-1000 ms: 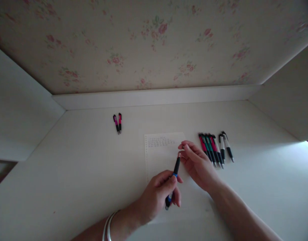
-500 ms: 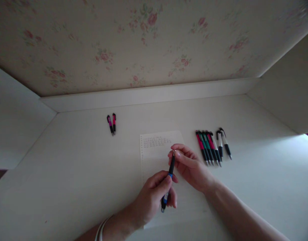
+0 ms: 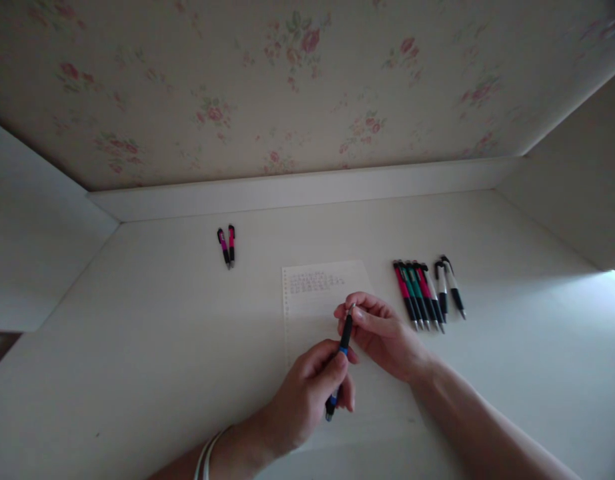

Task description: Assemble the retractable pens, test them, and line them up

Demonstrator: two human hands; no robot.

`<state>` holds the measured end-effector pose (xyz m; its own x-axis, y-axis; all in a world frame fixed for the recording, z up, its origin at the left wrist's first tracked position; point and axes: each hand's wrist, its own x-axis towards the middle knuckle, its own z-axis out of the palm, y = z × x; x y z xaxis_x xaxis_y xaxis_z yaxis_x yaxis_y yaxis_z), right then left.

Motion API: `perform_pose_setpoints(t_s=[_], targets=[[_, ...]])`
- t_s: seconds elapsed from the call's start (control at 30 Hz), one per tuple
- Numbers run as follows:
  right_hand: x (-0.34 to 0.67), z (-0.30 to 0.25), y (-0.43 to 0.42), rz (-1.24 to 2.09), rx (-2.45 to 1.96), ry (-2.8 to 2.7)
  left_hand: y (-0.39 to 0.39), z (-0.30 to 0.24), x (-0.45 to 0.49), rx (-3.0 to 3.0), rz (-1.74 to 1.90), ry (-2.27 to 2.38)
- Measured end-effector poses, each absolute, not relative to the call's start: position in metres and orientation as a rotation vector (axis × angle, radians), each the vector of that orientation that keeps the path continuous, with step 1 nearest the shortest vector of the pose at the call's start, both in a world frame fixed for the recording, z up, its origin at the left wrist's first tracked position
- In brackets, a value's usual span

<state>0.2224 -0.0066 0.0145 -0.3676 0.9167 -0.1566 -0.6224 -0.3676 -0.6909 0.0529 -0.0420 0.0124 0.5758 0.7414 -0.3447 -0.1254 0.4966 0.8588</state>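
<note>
A blue and black pen (image 3: 346, 335) is held at a slant above a sheet of ruled paper (image 3: 307, 313) that bears several lines of handwriting at its top. My left hand (image 3: 307, 387) is closed around the pen's blue barrel, thumb on top. At the pen's silver tip, my right hand (image 3: 382, 330) pinches with thumb and fingers. Whether the tip is a separate loosened piece I cannot tell. Both hands cover part of the sheet.
Right of the paper lies a row of several pens (image 3: 417, 293) in red, green and white with black grips. Two pens, purple (image 3: 223, 248) and pink (image 3: 231, 245), lie at the back left. A white ledge (image 3: 307, 189) and side panels bound the white desk (image 3: 162, 347).
The view has shifted slightly. Both hands keep their hold on the pen, the right fingers still at its tip with only a small shift in their grip.
</note>
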Motion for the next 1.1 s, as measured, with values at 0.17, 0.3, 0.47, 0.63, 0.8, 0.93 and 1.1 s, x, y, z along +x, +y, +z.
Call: perform_pose_setpoints(t_s=[0.17, 0.3, 0.47, 0.63, 0.8, 0.93, 1.1], targets=[[0.221, 0.017, -0.007, 1.901, -0.681, -0.631, -0.043, 0.013, 0.053, 0.923, 0.598, 0.802], [0.221, 0.015, -0.008, 1.886, -0.702, -0.702, -0.043, 0.012, 0.053, 0.924, 0.613, 0.779], [0.223, 0.01, -0.007, 1.781, -0.754, -0.745, -0.044, 0.011, 0.053, 0.931, 0.602, 0.794], [0.222, 0.012, -0.008, 1.78, -0.709, -0.763, -0.043, 0.014, 0.054, 0.922, 0.605, 0.795], [0.225, 0.011, -0.008, 1.735, -0.79, -0.862, -0.043, 0.013, 0.055, 0.941, 0.604, 0.786], [0.23, 0.009, -0.006, 1.609, -0.879, -0.884, -0.047, 0.01, 0.055, 0.939, 0.608, 0.772], [0.231, 0.012, -0.006, 1.776, -0.747, -0.865, -0.047, 0.012, 0.055, 0.94, 0.605, 0.777]])
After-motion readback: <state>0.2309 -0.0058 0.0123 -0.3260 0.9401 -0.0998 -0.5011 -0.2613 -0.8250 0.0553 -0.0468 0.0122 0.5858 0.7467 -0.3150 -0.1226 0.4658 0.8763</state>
